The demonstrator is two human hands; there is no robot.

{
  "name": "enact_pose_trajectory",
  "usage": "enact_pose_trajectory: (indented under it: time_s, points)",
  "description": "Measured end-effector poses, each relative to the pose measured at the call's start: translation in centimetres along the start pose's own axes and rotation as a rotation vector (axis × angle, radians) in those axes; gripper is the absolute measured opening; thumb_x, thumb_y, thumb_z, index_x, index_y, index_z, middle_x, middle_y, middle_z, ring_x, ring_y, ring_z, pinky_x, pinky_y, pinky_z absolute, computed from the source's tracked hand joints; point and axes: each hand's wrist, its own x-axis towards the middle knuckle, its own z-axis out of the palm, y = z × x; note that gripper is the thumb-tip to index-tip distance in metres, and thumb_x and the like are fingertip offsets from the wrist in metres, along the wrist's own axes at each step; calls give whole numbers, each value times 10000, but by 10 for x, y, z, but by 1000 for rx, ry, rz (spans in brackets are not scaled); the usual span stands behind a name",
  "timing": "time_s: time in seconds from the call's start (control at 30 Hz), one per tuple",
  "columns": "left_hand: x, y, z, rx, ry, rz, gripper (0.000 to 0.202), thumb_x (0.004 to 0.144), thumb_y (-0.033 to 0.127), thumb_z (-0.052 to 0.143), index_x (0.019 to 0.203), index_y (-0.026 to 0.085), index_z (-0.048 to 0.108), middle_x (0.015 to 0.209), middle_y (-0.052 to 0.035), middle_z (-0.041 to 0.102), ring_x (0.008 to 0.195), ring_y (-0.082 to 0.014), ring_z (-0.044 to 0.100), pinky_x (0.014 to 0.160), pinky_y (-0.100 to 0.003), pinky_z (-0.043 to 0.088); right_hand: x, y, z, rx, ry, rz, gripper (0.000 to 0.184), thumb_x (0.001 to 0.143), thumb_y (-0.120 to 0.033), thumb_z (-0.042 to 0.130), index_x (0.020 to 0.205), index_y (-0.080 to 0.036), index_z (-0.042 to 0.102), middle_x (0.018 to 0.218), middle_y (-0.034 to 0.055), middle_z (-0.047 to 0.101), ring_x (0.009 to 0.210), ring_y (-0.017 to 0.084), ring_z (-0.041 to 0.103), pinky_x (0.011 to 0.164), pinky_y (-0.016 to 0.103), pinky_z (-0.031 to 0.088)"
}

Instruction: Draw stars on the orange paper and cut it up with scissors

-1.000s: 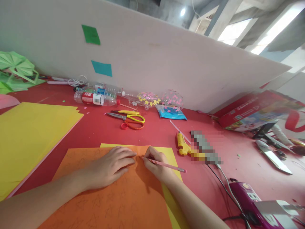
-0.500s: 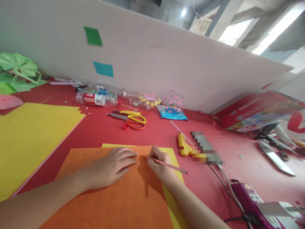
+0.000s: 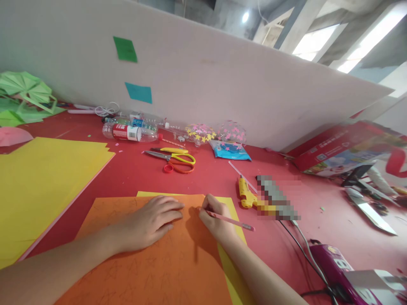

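An orange sheet of paper with several rows of pencilled stars lies in front of me, over a yellow sheet whose edges show at the top and right. My left hand rests flat on the orange paper, its fingers stretched out and holding nothing. In my right hand is a pink pencil, gripped near its point close to the sheet's upper right corner. The eraser end sticks out to the right. Whether the tip touches the paper is hard to see.
Scissors and a yellow utility knife lie beyond the paper. To the right are a yellow glue gun with cords and a purple power strip. Plastic bottles line the wall; a yellow paper stack sits left.
My right hand and the pencil have shifted very slightly to the right. The whole view has moved a little too; my left hand stays on the paper.
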Motion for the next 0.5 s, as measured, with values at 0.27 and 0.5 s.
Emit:
enact_pose_trajectory:
  time_s: [0.27, 0.5]
  points:
    - [-3, -2, 3, 7, 4, 5, 316, 978, 197, 458, 1272, 265, 553, 1382, -59, 507, 1280, -261, 427, 1049, -466, 391, -2, -5, -1, -8, -80, -34, 79, 622, -215, 430, 609, -221, 353, 529, -65, 358, 480, 93, 298, 450, 215, 199]
    - [-2, -1, 3, -6, 27, 6, 336, 969, 197, 469, 1282, 289, 550, 1371, -51, 519, 1275, -262, 440, 1039, -459, 405, -3, -3, -1, -10, -143, -102, 69, 635, -185, 430, 629, -222, 372, 521, -68, 356, 476, 94, 304, 447, 207, 215]
